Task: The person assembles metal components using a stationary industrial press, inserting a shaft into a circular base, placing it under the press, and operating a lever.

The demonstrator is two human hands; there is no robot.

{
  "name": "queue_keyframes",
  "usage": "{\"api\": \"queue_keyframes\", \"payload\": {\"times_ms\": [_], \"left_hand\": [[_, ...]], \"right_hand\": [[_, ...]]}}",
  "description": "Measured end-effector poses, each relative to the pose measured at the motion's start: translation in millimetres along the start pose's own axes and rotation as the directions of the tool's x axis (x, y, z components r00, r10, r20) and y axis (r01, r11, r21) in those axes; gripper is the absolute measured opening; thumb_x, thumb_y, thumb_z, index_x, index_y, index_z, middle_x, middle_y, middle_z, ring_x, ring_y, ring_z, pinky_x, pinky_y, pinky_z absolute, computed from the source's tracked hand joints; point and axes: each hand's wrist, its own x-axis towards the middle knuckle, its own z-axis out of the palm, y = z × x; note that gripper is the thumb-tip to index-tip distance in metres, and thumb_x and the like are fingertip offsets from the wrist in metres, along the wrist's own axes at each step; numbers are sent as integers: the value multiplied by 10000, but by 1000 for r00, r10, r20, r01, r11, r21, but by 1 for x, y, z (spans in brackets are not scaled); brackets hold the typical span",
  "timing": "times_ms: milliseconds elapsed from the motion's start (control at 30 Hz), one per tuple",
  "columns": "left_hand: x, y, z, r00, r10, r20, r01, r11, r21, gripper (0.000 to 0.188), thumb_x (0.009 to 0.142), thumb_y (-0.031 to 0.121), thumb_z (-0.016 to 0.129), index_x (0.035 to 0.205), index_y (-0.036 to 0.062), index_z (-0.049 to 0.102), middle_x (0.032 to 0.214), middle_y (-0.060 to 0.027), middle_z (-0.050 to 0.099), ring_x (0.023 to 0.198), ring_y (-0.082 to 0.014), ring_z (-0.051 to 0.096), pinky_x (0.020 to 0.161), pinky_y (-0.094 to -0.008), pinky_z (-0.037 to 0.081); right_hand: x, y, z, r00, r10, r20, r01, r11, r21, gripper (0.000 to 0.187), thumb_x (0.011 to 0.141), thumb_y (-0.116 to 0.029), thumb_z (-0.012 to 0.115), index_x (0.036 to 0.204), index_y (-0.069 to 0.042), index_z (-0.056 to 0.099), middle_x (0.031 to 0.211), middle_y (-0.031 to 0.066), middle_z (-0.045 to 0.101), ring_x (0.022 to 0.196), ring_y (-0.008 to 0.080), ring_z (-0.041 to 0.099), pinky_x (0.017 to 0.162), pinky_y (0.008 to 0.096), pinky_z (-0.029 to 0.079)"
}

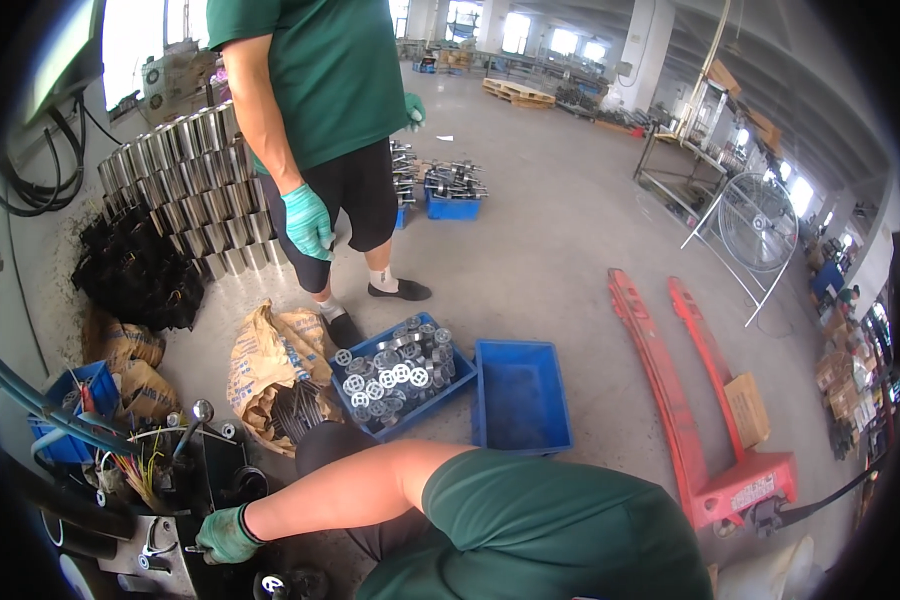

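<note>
My right arm, in a dark green short sleeve, stretches left across the lower view. My right hand (228, 535), in a green glove, is closed at a metal fixture plate (160, 560) on the machine. A thin metal tip shows beside its fingers; what they hold is mostly hidden. My left hand is out of view. Close below the right hand, a round part with a pale spoked end (272, 583) sits by a dark cylinder. Beyond my knee, a blue crate (440, 398) holds several grey metal parts with spoked round ends. An opened brown paper sack (270, 365) of thin rods lies beside it.
An unladen blue crate (523, 400) adjoins the filled one. A co-worker (315, 90) in green gloves stands behind the crates, before stacked metal cylinders (195, 180). At right are a red pallet jack (655, 390) and a large floor fan (760, 222). Cables and levers crowd the left.
</note>
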Motion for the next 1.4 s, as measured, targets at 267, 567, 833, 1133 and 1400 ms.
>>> {"api": "queue_keyframes", "payload": {"times_ms": [267, 567, 833, 1133, 1400], "left_hand": [[128, -13, -45, 955, 139, -262, -200, 954, -223, 512, 980, 55, 756, 1449, -24, 566, 1342, -150, 673, 1232, -250, 635, 990, -375, 549], [96, 11, -16, 919, 248, -307, -263, 965, -7, 522, 981, 126, 768, 1433, -25, 555, 1310, -121, 663, 1165, -219, 631, 999, -346, 509], [-8, 5, -217, 689, 323, -649, -196, 945, 262, 573, 1073, 200, 671, 1560, -24, 469, 1519, -149, 579, 1379, -227, 557, 1179, -351, 416], [45, -5, -312, 594, 295, -749, -71, 946, 316, 400, 922, 166, 806, 1269, 38, 655, 1113, -88, 748, 1011, -217, 701, 922, -354, 549], [48, 38, -367, 603, 71, -794, 463, 780, 421, 478, 844, 339, 837, 1208, 42, 750, 1152, -181, 768, 1042, -272, 737, 951, -367, 561]], "right_hand": [[-9, 0, -6, 1000, -17, 1, 17, 990, -137, 414, 994, -390, 620, 1128, -19, 744, 1043, 218, 761, 1036, 432, 712, 917, 508, 560], [-24, -3, -23, 999, -44, -13, 41, 986, -161, 414, 1031, -407, 588, 1157, -38, 727, 1063, 231, 755, 1032, 446, 714, 908, 521, 561], [-16, -11, -22, 982, -189, -11, 186, 976, -113, 436, 1062, -396, 560, 1231, -10, 670, 1082, 253, 740, 1040, 460, 697, 925, 531, 545], [-12, -5, -21, 966, -258, 3, 254, 949, -187, 480, 1074, -394, 577, 1341, -7, 676, 1266, 249, 712, 1183, 400, 686, 1028, 457, 536], [-18, -37, -29, 966, -248, -70, 250, 968, 12, 381, 1037, -319, 660, 1250, -6, 705, 1126, 255, 744, 1081, 435, 705, 938, 473, 561]]}}
